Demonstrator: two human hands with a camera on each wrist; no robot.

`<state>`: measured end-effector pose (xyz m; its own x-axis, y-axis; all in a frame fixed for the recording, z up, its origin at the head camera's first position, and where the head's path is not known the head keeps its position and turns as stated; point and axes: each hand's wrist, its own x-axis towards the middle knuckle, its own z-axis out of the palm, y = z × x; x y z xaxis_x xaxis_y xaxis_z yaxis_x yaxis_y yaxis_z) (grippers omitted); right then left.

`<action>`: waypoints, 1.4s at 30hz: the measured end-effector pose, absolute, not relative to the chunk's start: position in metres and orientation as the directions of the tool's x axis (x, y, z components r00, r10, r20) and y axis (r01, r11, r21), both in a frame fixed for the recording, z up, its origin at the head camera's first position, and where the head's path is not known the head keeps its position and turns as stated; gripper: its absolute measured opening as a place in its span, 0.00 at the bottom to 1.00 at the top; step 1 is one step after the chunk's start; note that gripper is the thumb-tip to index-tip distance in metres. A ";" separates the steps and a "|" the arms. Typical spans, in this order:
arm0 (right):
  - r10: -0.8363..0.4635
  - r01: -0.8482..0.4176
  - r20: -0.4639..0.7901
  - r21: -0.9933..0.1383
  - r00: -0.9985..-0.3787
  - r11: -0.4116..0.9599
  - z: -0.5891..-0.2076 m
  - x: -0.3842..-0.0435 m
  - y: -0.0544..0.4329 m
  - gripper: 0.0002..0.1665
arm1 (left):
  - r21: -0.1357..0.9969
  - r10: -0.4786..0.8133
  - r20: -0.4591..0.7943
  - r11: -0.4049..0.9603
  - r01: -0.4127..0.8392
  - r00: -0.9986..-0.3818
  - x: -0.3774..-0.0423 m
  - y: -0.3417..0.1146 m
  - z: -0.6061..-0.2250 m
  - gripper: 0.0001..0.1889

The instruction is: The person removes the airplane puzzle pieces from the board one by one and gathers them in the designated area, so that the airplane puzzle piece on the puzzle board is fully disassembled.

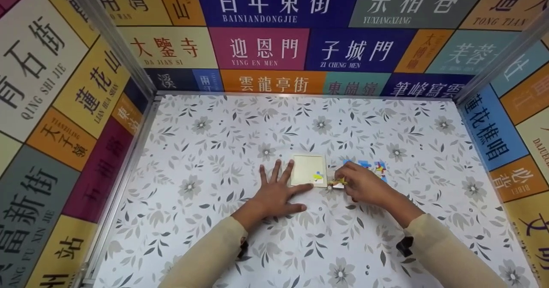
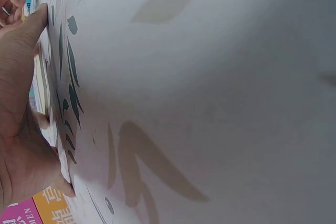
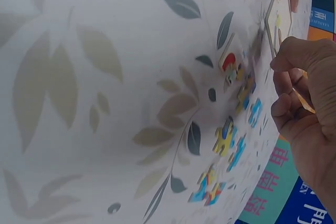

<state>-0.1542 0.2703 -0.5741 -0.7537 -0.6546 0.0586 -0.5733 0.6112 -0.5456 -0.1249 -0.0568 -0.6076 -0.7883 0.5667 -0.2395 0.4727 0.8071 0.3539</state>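
A square, pale puzzle tray (image 1: 303,168) lies on the patterned cloth, with one yellow puzzle piece (image 1: 318,176) inside its lower right corner. My left hand (image 1: 275,193) rests with fingers spread, its thumb touching the tray's lower edge and its fingertips along the left side. Just right of the tray, my right hand (image 1: 362,184) pinches a small yellowish puzzle piece between thumb and fingers, which mostly hide it. Below those fingers lies a piece with red on it (image 3: 229,61). More loose colourful pieces, such as a yellow one (image 3: 224,136), are spread beside the right hand.
A white cloth (image 1: 240,138) printed with grey leaves and flowers covers the table. Panels with place-name signs (image 1: 274,1) stand along the back and both sides. Blue pieces (image 1: 364,163) lie behind the right hand.
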 end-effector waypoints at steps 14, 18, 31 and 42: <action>-0.629 -0.575 0.095 -0.527 -0.772 0.626 -0.569 -0.143 0.305 0.21 | 0.389 0.585 -0.205 0.784 0.483 -0.785 -0.124 -0.059 -0.609 0.37; -0.625 -0.585 0.122 -0.525 -0.771 0.618 -0.570 -0.139 0.313 0.20 | 0.397 0.592 -0.197 0.777 0.488 -0.782 -0.124 -0.059 -0.610 0.37; -0.641 -0.606 0.155 -0.549 -0.751 0.576 -0.578 -0.128 0.342 0.21 | 0.392 0.592 -0.197 0.778 0.490 -0.782 -0.124 -0.061 -0.612 0.37; -0.694 -0.658 0.152 -0.507 -0.703 0.556 -0.582 -0.125 0.349 0.20 | 0.399 0.590 -0.205 0.779 0.484 -0.781 -0.123 -0.060 -0.610 0.37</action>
<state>-0.1252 0.3489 -0.5825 -0.7034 -0.6943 0.1522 -0.6585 0.5559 -0.5073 -0.1234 -0.0596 -0.6100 -0.7810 0.5900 -0.2046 0.4838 0.7789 0.3992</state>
